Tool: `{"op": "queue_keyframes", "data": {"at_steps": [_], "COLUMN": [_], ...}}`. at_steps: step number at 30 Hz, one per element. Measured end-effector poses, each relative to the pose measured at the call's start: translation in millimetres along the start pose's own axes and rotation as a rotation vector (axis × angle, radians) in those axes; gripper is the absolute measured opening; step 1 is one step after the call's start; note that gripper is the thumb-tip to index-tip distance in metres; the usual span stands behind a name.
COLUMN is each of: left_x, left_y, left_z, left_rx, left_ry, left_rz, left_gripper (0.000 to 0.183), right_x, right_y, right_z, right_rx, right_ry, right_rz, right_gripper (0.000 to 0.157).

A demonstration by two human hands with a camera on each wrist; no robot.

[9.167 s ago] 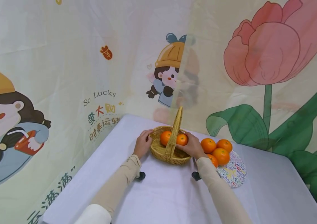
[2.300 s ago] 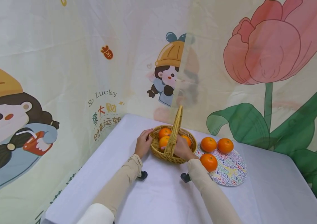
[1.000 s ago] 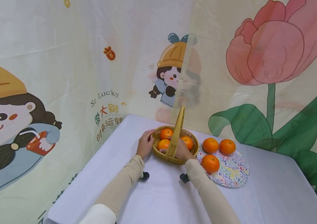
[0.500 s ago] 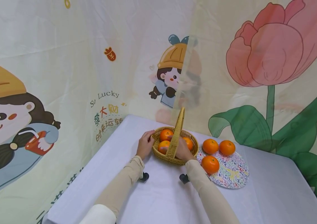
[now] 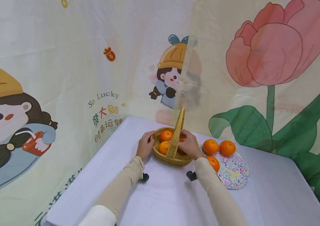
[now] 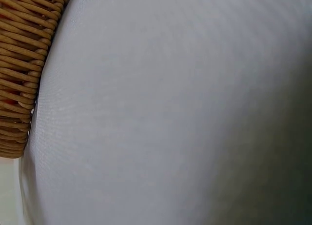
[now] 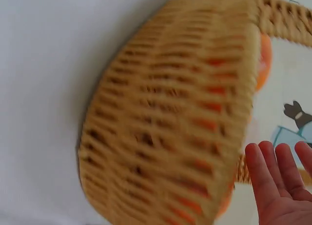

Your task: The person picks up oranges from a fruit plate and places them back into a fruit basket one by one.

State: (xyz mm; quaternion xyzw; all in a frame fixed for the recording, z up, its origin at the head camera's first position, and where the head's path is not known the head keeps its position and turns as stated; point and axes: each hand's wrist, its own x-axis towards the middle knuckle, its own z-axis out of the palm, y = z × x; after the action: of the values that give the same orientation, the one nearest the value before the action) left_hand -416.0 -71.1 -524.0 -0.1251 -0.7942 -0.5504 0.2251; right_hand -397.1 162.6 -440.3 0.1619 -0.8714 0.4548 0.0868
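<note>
Basically, we had a wicker basket upright on the white tablecloth, w/ its tall handle arching over the middle. We saw the left hand at the basket's L rim, fingers bent & touching the wicker; whether they actually pinched it, we couldn't tell. From the L wrist cam we got just the woven wall & cloth.

The right hand was over the basket's R half, R of the handle. On the R wrist cam we made out its fingers straight, slightly spread, nothing held btwn them, near the rim; any contact w/ fruit below, we couldn't tell.

Inside the basket we counted 3 oranges: 2 L of the handle, 1 R of it, partly hidden by the right hand. Just R of the basket we had a round patterned plate w/ 3 more: 2 side by side toward the far edge, 1 nearer, part covered by the right sleeve.

Behind the table we had a wall hanging w/ a big pink tulip, cartoon figures & "So Lucky" lettering.
</note>
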Motion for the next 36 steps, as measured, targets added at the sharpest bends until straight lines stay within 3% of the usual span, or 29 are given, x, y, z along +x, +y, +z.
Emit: {"op": "queue_keyframes", "data": {"at_steps": [7,16,22,36], "left_x": [0.8,-3.7,-2.0,0.2], "left_y": [0.9,0.4,0.1,1.8], "left_z": [-0.6,-0.7,-1.8,-1.7], "left_rx": [-0.019,-0.023,-0.035,-0.033], "left_ry": [0.011,0.011,0.015,-0.004], "left_rz": [-0.019,-0.015,-0.03,-0.051], "left_gripper": [0.036,0.035,0.035,0.036], "right_x": [-7.4,-29.6,-42.9,-73.9], "right_y": [-0.2,20.2,31.7,66.5], "right_z": [-22.0,-51.5,-69.5,-82.5], "right_rx": [0.059,0.096,0.042,-0.018], "right_ry": [-0.01,0.016,0.061,0.106], "right_rz": [0.025,0.099,0.164,0.232], "right_gripper": [0.064,0.076,0.077,0.071]}}
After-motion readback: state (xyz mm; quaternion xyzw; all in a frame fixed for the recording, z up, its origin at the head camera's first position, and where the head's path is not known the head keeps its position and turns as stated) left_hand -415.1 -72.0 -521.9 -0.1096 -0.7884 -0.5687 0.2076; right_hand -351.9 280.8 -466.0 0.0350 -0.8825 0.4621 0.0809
